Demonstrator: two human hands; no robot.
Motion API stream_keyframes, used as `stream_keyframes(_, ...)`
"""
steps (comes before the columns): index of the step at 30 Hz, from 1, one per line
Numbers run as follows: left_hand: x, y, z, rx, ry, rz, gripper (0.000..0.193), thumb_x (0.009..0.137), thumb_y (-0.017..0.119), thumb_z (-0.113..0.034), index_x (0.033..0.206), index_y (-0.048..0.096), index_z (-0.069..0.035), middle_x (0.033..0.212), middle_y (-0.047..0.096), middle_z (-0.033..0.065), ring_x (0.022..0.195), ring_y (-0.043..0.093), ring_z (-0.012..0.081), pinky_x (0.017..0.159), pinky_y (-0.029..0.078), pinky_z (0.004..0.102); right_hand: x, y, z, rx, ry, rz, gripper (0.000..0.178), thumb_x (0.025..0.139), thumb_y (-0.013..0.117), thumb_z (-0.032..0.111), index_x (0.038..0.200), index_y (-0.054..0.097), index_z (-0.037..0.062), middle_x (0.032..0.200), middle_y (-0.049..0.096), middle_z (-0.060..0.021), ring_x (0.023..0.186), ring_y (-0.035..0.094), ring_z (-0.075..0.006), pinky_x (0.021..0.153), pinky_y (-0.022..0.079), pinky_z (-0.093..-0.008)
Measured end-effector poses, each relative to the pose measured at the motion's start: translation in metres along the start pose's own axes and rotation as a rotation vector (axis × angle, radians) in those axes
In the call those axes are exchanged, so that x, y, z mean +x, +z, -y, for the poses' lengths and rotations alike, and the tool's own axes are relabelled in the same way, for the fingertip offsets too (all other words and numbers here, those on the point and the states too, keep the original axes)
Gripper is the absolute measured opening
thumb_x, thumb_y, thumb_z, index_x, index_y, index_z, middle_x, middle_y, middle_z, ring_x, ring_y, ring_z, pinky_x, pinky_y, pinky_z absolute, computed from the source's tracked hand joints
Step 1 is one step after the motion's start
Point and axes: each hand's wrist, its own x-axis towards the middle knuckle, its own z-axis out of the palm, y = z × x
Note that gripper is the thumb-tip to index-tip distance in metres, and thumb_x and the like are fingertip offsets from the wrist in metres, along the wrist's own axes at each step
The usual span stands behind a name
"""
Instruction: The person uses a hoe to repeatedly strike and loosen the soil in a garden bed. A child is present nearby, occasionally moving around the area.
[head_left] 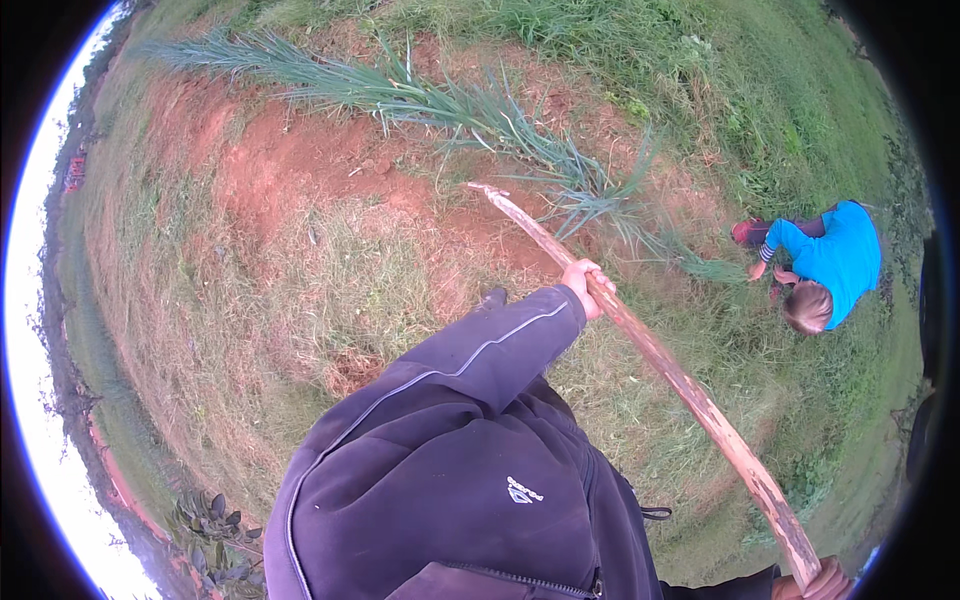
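Observation:
A long, rough wooden pole (690,392) slants across the view, from the lower right up to the soil beside a row of green, onion-like plants (440,105). My left hand (588,287) is closed round its upper part, with the dark sleeve stretched forward. Near the pole's lower end my right hand (818,582) grips it, partly cut off by the picture's edge. The far tip of the pole is above reddish soil, close to the leaves; whether it touches the ground I cannot tell, and no blade can be made out.
On the right another person in a blue shirt (842,262) bends low, hands at the end of the plant row. Bare red soil (290,165) runs along the row. Dry cut grass (300,290) covers the ground on the left; taller green grass (690,60) grows beyond.

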Motion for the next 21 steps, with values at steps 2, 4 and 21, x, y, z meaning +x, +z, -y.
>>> stream_keyframes(2, 0.029, 0.01, -0.035, 0.0, -0.073, 0.022, 0.021, 0.084, 0.059, -0.013, 0.069, 0.045, -0.012, 0.059, 0.046, 0.0041, 0.062, 0.051, 0.0252, 0.068, 0.049, 0.0446, -0.018, 0.09, -0.014, 0.065, 0.236, 0.066, 0.047, 0.111, 0.036, 0.042, 0.073, 0.045, 0.0163, 0.061, 0.04, 0.0068, 0.049, 0.042, -0.0094, 0.048, 0.037, -0.0304)
stream_keyframes(4, 0.055, 0.012, -0.079, 0.009, 0.008, 0.067, 0.023, 0.087, 0.059, -0.009, 0.069, 0.044, -0.012, 0.057, 0.046, 0.0009, 0.055, 0.048, 0.0201, 0.061, 0.048, 0.0393, -0.04, 0.17, -0.051, 0.019, 0.301, -0.019, 0.04, 0.108, 0.039, 0.035, 0.074, 0.047, 0.0161, 0.059, 0.037, 0.0029, 0.051, 0.043, -0.0134, 0.054, 0.041, -0.0323)
stream_keyframes(21, 0.013, -0.028, -0.19, 0.206, 0.011, -0.034, 0.012, 0.092, 0.057, -0.008, 0.082, 0.051, -0.009, 0.066, 0.054, 0.0039, 0.062, 0.057, 0.0211, 0.069, 0.053, 0.0405, 0.043, 0.314, -0.128, 0.208, 0.367, 0.274, 0.013, 0.091, 0.055, 0.002, 0.103, 0.049, 0.0008, 0.063, 0.04, -0.0003, 0.057, 0.041, -0.0103, 0.062, 0.041, -0.0264)
